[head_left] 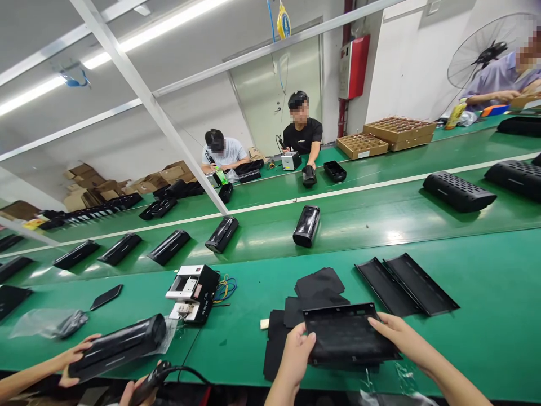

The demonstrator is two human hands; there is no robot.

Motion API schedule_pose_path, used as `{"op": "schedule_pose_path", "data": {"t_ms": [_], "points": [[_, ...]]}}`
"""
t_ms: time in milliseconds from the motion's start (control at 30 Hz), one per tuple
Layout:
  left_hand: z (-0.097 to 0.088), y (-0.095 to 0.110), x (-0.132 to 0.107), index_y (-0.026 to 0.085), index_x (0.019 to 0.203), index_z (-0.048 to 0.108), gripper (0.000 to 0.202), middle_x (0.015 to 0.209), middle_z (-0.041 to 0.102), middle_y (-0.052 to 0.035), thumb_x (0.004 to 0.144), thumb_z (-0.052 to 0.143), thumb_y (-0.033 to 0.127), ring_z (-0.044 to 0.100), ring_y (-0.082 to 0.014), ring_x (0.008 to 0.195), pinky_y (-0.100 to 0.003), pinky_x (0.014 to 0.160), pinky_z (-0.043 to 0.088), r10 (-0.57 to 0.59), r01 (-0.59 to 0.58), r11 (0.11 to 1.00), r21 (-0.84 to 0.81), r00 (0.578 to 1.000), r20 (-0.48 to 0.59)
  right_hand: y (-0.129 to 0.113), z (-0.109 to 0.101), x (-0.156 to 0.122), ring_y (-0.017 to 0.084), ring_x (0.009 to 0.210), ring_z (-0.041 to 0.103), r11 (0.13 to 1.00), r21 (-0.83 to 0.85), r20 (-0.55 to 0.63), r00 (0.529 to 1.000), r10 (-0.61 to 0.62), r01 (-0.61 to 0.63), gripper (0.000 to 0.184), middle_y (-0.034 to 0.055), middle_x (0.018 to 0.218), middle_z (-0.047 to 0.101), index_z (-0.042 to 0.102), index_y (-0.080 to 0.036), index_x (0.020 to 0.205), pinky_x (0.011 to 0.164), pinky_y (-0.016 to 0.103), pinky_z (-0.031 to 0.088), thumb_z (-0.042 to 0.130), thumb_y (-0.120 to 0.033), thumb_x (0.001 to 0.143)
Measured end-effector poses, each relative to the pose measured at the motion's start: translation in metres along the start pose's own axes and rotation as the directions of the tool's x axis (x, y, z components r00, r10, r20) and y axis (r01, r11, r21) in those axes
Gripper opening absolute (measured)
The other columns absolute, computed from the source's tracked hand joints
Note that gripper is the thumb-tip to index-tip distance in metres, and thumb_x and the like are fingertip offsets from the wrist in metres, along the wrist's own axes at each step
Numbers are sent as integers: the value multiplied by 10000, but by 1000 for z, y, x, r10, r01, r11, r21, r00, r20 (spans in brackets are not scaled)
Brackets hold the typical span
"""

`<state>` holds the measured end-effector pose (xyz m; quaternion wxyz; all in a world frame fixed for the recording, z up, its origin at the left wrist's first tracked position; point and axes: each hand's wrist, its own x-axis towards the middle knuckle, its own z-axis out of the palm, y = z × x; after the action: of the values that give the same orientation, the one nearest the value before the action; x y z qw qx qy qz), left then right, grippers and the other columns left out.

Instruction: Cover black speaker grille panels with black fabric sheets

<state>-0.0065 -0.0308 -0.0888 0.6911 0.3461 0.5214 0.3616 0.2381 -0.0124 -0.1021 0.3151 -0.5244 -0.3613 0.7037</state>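
Note:
A black plastic cover (pixel 346 332), shallow like a tray, is held between my two hands above the green table. My left hand (pixel 298 344) grips its left end, thumb on the inner face. On its right end my right hand (pixel 391 330) closes, thumb over the upper edge. Flat black sheets (pixel 276 338) lie beneath and to the left of the cover, and more black sheets (pixel 320 283) are spread just behind it. Two similar black covers (pixel 422 285) rest side by side at the back right of my hands.
At left, a co-worker's hand (pixel 80 352) holds a black housing (pixel 120 347), the other a corded tool (pixel 150 380). A small white-and-black machine (pixel 194 293) stands nearby. Black housings (pixel 307 225) sit along the green conveyor (pixel 262 237); two people work across it. Brown trays (pixel 397 132) stand beyond.

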Motion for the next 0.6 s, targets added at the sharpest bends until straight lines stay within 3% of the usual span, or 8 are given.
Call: {"op": "schedule_pose_path", "data": {"t_ms": [67,133,267,467,533,600], "points": [[2,5,-1,110,1056,508,502,825,658,-108,652,589,398,599,-197,749,-326,748,425,5,-5,1000,-20,1000,8,2,-4,0,240,973,531,998,31,-54,997,61,-60,410,68,1030,617,558,-167,1002,716,263,453,555,-427,684],[4,11,-3,118,1059,513,489,882,652,-117,662,581,395,598,-209,795,-335,770,423,3,-2,999,-37,1000,17,3,-8,-2,229,979,530,996,73,-7,998,60,-59,467,61,1070,596,489,-179,1107,702,259,459,534,-417,707],[5,21,-4,133,1078,495,481,956,633,-124,649,620,311,582,-226,872,-352,820,406,22,-16,998,-68,996,91,6,-15,-2,218,989,525,991,133,117,993,-14,-1,461,52,1052,606,479,-185,1129,765,271,444,535,-388,720],[12,20,4,161,1084,479,489,1004,610,-121,630,648,224,552,-229,938,-378,881,370,66,-53,995,-84,984,163,15,-25,7,227,988,527,992,127,43,999,-33,27,511,81,1074,591,465,-172,1139,823,314,428,584,-369,683],[12,25,5,164,1051,504,473,974,615,-115,613,664,241,551,-228,927,-381,870,379,63,-59,997,-48,994,88,14,-24,7,235,998,519,987,150,49,997,-65,57,509,94,1065,595,482,-160,1121,864,347,403,604,-349,665],[2,40,0,172,1012,521,383,967,603,-97,663,613,300,546,-208,903,-384,825,409,87,-87,996,11,995,-58,12,-22,6,238,990,525,983,171,26,997,-76,70,490,95,1038,609,502,-155,1094,878,368,392,612,-344,656]]}}
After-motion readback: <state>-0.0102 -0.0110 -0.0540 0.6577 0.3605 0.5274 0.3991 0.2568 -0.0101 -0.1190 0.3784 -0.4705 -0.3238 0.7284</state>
